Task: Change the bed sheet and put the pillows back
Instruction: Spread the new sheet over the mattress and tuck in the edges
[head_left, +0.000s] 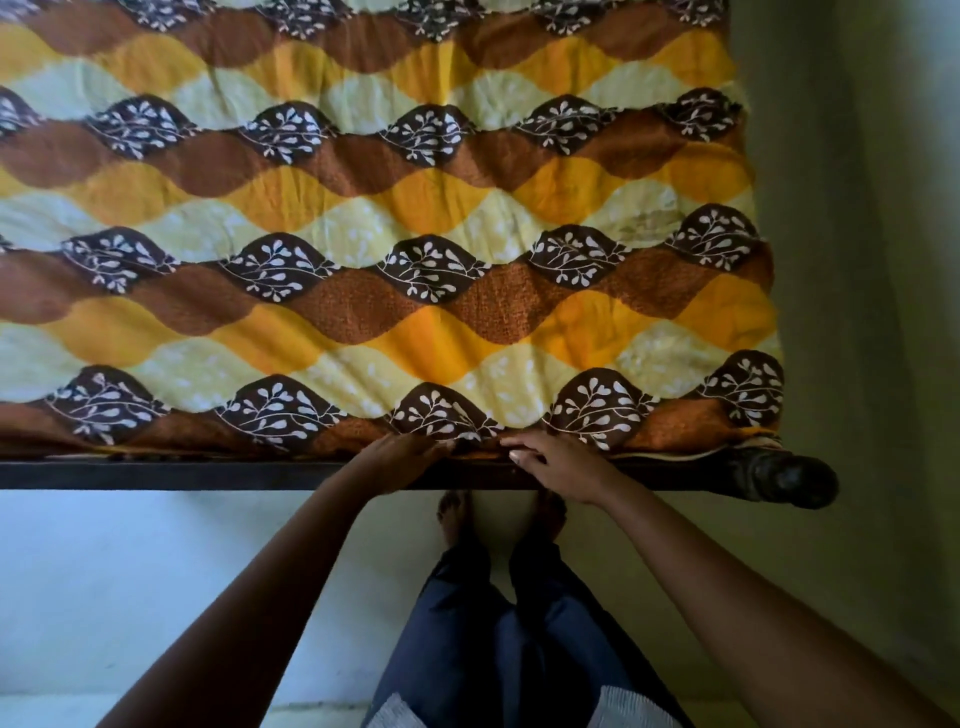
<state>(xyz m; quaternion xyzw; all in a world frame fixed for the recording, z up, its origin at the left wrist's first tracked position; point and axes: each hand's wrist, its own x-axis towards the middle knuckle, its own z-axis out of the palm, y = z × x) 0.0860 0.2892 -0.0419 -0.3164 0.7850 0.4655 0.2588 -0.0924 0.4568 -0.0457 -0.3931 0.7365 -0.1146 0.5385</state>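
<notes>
Right at my feet, the person stands on two bare feet (457, 514) on the pale floor (104, 582), legs in dark blue trousers (498, 649). Two bare arms reach forward, and both hands meet at the near edge of the bed. The left hand (400, 460) has its fingers close together, but the tips vanish into a fold of cloth, so I cannot tell whether they pinch it. The right hand (561, 467) lays its fingers (522, 442) straight and pressed together along the hem, thumb just beneath.

Under the hands runs one dark wooden bed frame (156, 474), with one rounded post knob (795, 480) at the right corner.

Beyond that, one bed sheet (363, 218) covers the whole mattress, lightly rumpled. It is printed in wavy bands of brown, orange and pale yellow. Four rows of dark brown patches carry white leaf sprigs, five patches in the nearest row. Its near hem hangs just over the frame. A greenish wall (857, 208) stands on the right.
</notes>
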